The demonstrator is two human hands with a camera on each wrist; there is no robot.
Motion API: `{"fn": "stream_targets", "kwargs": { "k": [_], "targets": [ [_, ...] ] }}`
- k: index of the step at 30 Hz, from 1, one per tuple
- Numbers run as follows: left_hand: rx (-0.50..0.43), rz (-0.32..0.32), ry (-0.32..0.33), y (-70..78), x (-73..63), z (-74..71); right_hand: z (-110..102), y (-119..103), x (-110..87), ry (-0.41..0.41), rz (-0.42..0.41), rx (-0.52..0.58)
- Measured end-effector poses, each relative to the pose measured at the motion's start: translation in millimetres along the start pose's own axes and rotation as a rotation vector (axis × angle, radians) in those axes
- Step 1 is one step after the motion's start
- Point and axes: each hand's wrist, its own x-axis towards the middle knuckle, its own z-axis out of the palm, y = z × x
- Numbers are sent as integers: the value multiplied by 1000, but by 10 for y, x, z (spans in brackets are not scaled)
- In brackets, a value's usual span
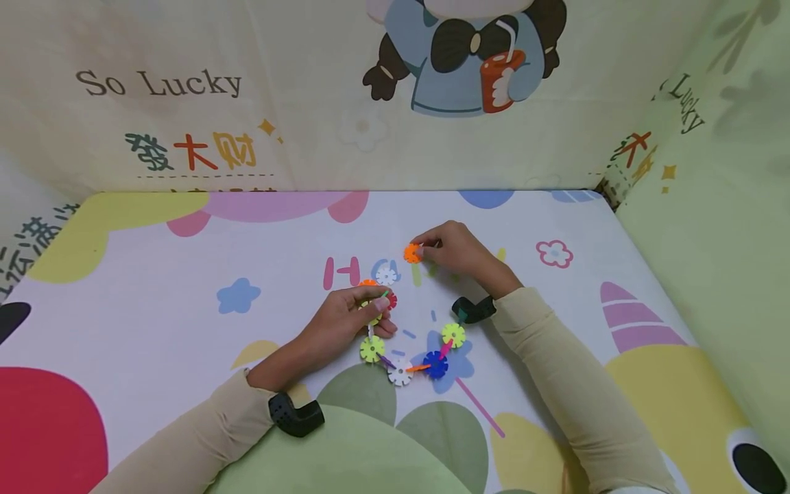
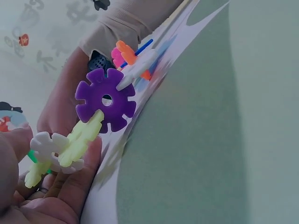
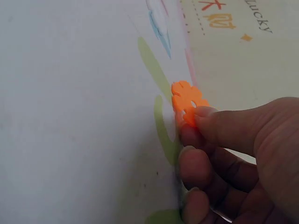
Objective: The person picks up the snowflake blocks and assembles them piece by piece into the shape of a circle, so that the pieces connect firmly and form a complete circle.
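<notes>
My right hand (image 1: 457,250) pinches an orange notched snowflake disc (image 1: 411,254) between thumb and fingers, above the table's far middle. In the right wrist view, the thumb lies on the face of that orange disc (image 3: 183,95). My left hand (image 1: 336,322) grips one end of a chain of interlocked snowflake discs, with a red disc (image 1: 392,300) at its fingertips. From there the chain curves through a yellow-green disc (image 1: 372,349), a white disc (image 1: 400,372) and a blue disc (image 1: 435,365). The left wrist view shows a purple disc (image 2: 86,95) just beyond the fingers.
A patterned cloth (image 1: 537,439) covers the table. Behind it hangs a printed curtain (image 1: 308,123), which meets the table's far edge. Another curtain (image 1: 710,226) stands along the right side. A black wrist camera (image 1: 296,415) sits on the left sleeve.
</notes>
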Motion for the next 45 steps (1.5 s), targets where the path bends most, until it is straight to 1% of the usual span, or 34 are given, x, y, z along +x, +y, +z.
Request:
{"fn": "stream_targets", "kwargs": {
  "k": [6, 8, 12, 16, 22, 26, 30, 35, 39, 45],
  "targets": [
    [-6, 9, 2, 6, 4, 10, -13, -21, -65, -17, -20, 15],
    [-13, 11, 3, 7, 4, 12, -19, -25, -96, -24, -31, 36],
    [-14, 6, 3, 11, 3, 7, -32, -40, -150, -37, -57, 114],
    [-5, 0, 5, 11, 2, -3, -33, -82, -199, -65, -63, 197],
    [-8, 2, -2, 4, 7, -13, -29, -187, -272, -118, -77, 262],
    [-18, 2, -3, 1, 10, -14, -27, -236, -296, -132, -103, 265],
    [-17, -1, 0, 3, 9, -14, -27, -264, -315, -134, -104, 256],
    [-18, 3, 6, 3, 6, -9, -36, -296, -366, -171, -108, 241],
    [-10, -4, 5, -3, 4, -1, -41, -302, -401, -191, -124, 230],
    [-3, -20, 6, -10, 8, 3, -21, -323, -416, -216, -141, 249]
  ]
}}
